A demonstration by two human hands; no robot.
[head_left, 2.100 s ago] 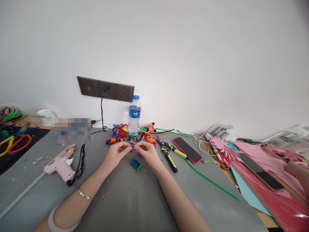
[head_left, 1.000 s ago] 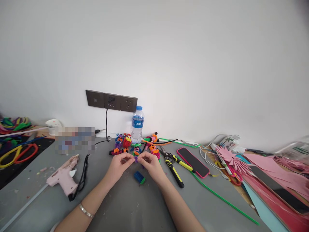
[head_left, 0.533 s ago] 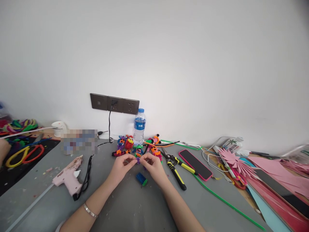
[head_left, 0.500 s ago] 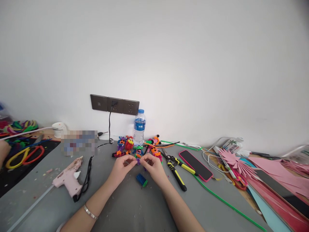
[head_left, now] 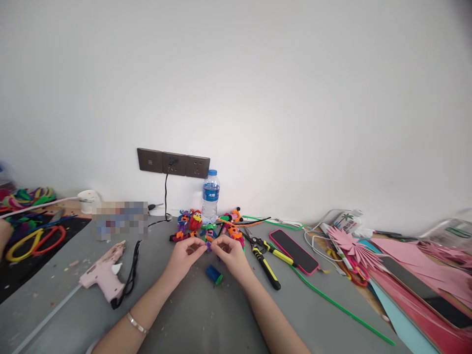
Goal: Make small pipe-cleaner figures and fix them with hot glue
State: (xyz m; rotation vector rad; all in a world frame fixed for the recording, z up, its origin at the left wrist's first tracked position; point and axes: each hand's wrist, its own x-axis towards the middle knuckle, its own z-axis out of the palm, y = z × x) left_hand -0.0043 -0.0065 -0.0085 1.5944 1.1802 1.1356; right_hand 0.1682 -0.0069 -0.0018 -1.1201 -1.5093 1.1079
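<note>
My left hand (head_left: 186,258) and my right hand (head_left: 232,256) meet above the grey mat, each pinched with thumb against forefinger. Their fingertips nearly touch. A bit of purple fuzz (head_left: 208,247) shows between them; I cannot tell whether it is held or belongs to the green, orange and purple pipe-cleaner figure (head_left: 209,231) just behind. More fuzzy figures stand around it, among them a red one with a yellow face (head_left: 195,219) and an orange and pink one (head_left: 235,232). Below my fingers lies a short blue bundle with a green end (head_left: 214,275).
A water bottle (head_left: 211,196) stands behind the figures. Yellow-black pliers (head_left: 266,263), a pink-cased phone (head_left: 295,251) and a green pipe cleaner (head_left: 342,308) lie right. Left are a pink glue gun (head_left: 105,275) and scissors (head_left: 35,244). Another person's hand (head_left: 4,235) shows at the left edge.
My view has turned slightly, so the things on the right appear a little further left. Both hands keep their pinch in front of the figures, the fingertips slightly closer together.
</note>
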